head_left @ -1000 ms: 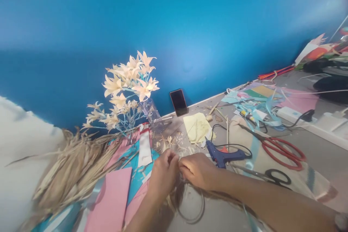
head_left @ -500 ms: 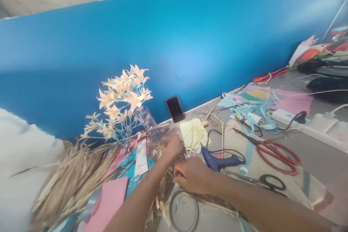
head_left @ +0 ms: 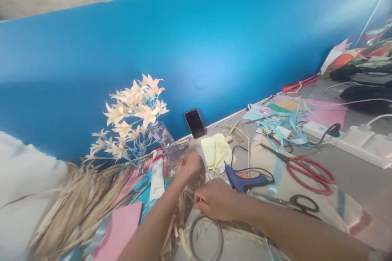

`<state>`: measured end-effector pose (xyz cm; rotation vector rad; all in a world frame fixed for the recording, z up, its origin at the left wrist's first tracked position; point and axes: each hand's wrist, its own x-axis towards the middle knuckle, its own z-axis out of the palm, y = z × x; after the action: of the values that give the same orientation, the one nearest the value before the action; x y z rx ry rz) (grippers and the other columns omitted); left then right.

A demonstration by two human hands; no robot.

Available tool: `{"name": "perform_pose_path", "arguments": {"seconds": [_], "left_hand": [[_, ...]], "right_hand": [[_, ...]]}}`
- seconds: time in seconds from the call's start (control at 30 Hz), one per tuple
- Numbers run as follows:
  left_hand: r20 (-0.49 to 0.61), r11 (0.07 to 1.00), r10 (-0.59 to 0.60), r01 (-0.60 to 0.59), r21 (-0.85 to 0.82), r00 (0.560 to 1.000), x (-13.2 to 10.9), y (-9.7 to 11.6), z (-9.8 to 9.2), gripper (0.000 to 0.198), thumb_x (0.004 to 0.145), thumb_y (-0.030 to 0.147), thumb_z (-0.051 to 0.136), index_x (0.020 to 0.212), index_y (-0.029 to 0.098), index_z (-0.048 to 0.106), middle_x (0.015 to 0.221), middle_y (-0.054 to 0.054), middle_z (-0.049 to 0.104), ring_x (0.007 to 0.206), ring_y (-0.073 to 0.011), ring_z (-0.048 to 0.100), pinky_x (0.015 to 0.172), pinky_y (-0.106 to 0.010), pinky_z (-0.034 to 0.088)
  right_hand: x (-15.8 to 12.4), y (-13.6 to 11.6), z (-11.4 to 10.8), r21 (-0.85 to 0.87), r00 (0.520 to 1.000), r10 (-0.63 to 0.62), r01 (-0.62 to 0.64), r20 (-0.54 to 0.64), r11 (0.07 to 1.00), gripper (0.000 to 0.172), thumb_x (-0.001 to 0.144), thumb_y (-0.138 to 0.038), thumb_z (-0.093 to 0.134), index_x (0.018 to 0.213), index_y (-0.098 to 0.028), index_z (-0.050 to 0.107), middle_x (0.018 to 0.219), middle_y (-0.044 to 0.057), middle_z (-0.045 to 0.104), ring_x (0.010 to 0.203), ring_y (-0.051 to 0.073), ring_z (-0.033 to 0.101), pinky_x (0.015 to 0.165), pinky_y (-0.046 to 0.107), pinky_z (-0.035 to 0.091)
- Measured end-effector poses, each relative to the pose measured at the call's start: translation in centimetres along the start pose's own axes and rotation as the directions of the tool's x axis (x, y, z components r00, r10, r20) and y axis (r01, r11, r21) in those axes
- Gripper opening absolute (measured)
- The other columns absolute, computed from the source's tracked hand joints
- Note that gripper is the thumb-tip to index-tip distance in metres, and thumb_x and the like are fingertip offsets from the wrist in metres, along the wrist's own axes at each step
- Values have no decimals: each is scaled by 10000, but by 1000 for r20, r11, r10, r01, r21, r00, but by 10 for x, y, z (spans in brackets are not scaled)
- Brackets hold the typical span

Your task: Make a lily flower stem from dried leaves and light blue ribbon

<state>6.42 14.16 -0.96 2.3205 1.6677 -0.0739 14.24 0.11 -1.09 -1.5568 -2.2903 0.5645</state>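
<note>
My left hand (head_left: 189, 164) is closed in a fist low over the table, just left of a pale yellow sheet (head_left: 215, 150). Closer to me, my right hand (head_left: 216, 198) is also closed, its fingers curled inward. What either hand grips is hidden behind the knuckles. Dry husk scraps (head_left: 183, 208) lie beneath and between the hands. A blue glue gun (head_left: 243, 181) rests right beside my right hand, its nozzle toward the yellow sheet. Just below that hand lies a dark ring (head_left: 191, 234), flat on the table.
Cream artificial flowers (head_left: 134, 110) stand in a clear bottle (head_left: 162, 134) at left, behind dried husks (head_left: 73, 212) and pink paper (head_left: 125, 226). A phone (head_left: 194, 123) leans on the blue wall. At right are red-handled scissors (head_left: 310, 173), black-handled scissors (head_left: 303, 204) and a power strip (head_left: 349, 144).
The view has shifted slightly, so most things sit a little further left. My hands stay closed in nearly the same place, with a slightly wider gap between them.
</note>
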Motion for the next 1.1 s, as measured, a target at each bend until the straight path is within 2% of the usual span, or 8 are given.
{"name": "perform_pose_path", "arguments": {"seconds": [0.23, 0.43, 0.57, 0.67, 0.8, 0.9, 1.03, 1.1], "left_hand": [[-265, 998, 52, -42, 41, 963, -5, -33, -36, 230, 910, 163, 424, 930, 137, 651, 838, -52, 686, 800, -199, 636, 665, -256, 410], [-380, 996, 55, -27, 80, 923, -30, -41, -34, 279, 899, 188, 421, 1074, 183, 638, 1068, -137, 688, 887, -253, 643, 661, -299, 389], [-262, 981, 183, -194, -19, 947, -63, -39, -26, 263, 915, 239, 401, 817, 198, 642, 776, -58, 682, 741, -207, 617, 642, -286, 366], [-190, 941, 297, -321, -107, 936, -87, -41, -21, 271, 909, 239, 399, 721, 196, 589, 696, -22, 630, 678, -177, 572, 638, -277, 360], [-192, 920, 326, -357, -161, 926, -123, -44, -20, 258, 903, 241, 410, 721, 200, 589, 675, -2, 594, 642, -161, 537, 620, -270, 360], [-143, 874, 401, -424, -236, 905, -152, -45, -18, 273, 923, 277, 420, 750, 210, 620, 691, -3, 609, 644, -158, 548, 613, -263, 385], [-84, 794, 517, -514, -323, 852, -177, -45, -8, 294, 953, 315, 422, 777, 215, 636, 748, -23, 634, 704, -165, 583, 652, -270, 430], [-74, 772, 555, -546, -325, 828, -180, -42, -2, 303, 967, 304, 408, 782, 215, 632, 779, -29, 631, 744, -168, 589, 681, -278, 442]], "right_hand": [[2, 5, 4, -82, 997, -71, 74, 38, 994, 284, 949, -295, 440, 947, -189, 702, 914, 86, 766, 816, 241, 707, 653, 295, 417], [2, 4, 5, -109, 993, -106, 110, 45, 988, 223, 931, -236, 459, 967, -190, 674, 911, 77, 762, 789, 226, 703, 608, 280, 378], [0, 0, -9, -93, 996, -81, 83, 28, 992, 259, 937, -284, 469, 812, -180, 671, 821, 66, 751, 720, 214, 675, 561, 273, 315], [-9, 3, -39, 90, 988, 55, -42, -146, 995, 242, 923, -253, 495, 743, -174, 636, 734, 28, 720, 650, 158, 622, 560, 245, 321], [-43, 13, -94, 397, 781, 239, 12, -577, 918, 297, 975, -297, 418, 835, -181, 653, 726, 0, 690, 574, 103, 551, 577, 215, 389], [-82, 24, -114, 388, 682, 310, -41, -663, 921, 224, 934, -281, 485, 870, -185, 677, 713, 0, 680, 550, 106, 531, 550, 218, 401], [-124, 45, -85, 240, 869, 291, -207, -401, 948, 213, 911, -273, 521, 795, -206, 688, 703, -5, 691, 612, 131, 591, 566, 229, 406], [-133, 57, -62, 108, 884, 282, -261, -373, 959, 173, 905, -292, 548, 851, -205, 688, 798, 16, 716, 700, 157, 627, 630, 250, 430]]}}
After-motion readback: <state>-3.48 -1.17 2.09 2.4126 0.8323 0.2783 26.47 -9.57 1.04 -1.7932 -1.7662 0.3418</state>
